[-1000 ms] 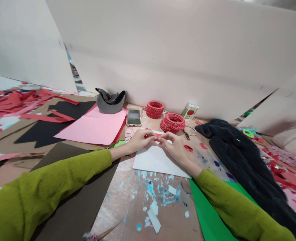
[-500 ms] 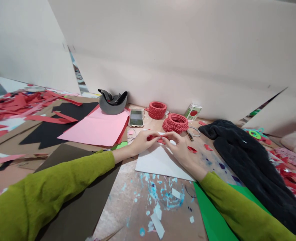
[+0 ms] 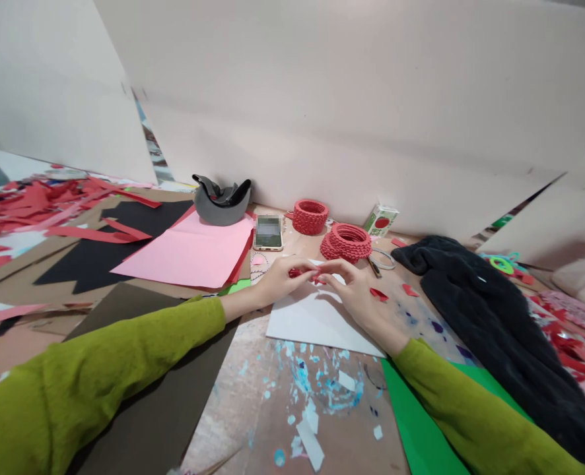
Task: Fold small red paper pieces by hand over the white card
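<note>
Over a white sheet (image 3: pixel 317 323), my left hand (image 3: pixel 285 280) and my right hand (image 3: pixel 346 284) meet fingertip to fingertip. Both pinch a small red paper piece (image 3: pixel 317 277), mostly covered by the fingers. A bit of red also shows behind the left fingers. Just beyond the hands sits a wide, low ring of folded red paper (image 3: pixel 346 242). A second, taller red paper ring (image 3: pixel 311 218) stands farther back. Small red paper scraps (image 3: pixel 379 295) lie right of my right hand.
A phone (image 3: pixel 269 233), a grey cap (image 3: pixel 223 201) and pink paper (image 3: pixel 188 254) lie to the left. At right are a small box (image 3: pixel 381 220), a dark furry cloth (image 3: pixel 490 310) and green paper (image 3: pixel 406 409). A white panel (image 3: pixel 322 119) rises behind the table.
The red paper between my fingertips has shifted slightly and looks more folded or tilted. Both hands stay in nearly the same place, still pinching.
</note>
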Available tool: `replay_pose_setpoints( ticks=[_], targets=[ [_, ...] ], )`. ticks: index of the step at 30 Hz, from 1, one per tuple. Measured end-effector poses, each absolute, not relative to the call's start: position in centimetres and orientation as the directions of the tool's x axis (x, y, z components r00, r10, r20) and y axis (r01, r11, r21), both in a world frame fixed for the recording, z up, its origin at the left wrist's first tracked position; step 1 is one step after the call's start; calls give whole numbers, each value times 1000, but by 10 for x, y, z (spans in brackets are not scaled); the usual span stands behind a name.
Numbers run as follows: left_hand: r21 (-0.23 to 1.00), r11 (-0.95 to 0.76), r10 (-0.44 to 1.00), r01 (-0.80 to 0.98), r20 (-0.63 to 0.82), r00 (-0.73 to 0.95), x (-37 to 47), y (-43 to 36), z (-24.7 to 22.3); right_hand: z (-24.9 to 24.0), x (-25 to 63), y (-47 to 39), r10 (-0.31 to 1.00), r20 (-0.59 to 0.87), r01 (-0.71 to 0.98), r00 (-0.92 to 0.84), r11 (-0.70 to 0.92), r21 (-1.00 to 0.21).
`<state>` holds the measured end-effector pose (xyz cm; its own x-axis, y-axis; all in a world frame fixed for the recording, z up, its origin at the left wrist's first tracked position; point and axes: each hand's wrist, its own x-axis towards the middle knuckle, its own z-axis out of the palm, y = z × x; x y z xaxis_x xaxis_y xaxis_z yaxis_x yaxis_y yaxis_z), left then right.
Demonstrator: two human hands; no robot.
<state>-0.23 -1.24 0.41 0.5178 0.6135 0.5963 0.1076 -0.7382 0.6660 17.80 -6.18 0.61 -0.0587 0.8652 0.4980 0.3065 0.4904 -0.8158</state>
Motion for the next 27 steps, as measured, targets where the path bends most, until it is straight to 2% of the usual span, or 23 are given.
replay_pose_setpoints(
  ticks=[8,14,17,24,27],
  targets=[
    [749,-655,684,100,531,500,-3,-8,1,3,178,-61,919,388,237,-68,393,-889],
    [846,-533,739,27,449,503,-1,-3,-2,2,181,-57,885,465,297,28,437,-849],
    [856,-516,739,-4,448,502,-1,-4,-1,0,181,-54,872,487,311,49,450,-837],
    [872,-489,746,13,410,526,-1,-5,0,-2,182,-56,914,404,225,-23,399,-889],
    [877,-480,759,26,401,513,-1,-4,-2,0,183,-57,911,412,258,-32,406,-877]
  ],
)
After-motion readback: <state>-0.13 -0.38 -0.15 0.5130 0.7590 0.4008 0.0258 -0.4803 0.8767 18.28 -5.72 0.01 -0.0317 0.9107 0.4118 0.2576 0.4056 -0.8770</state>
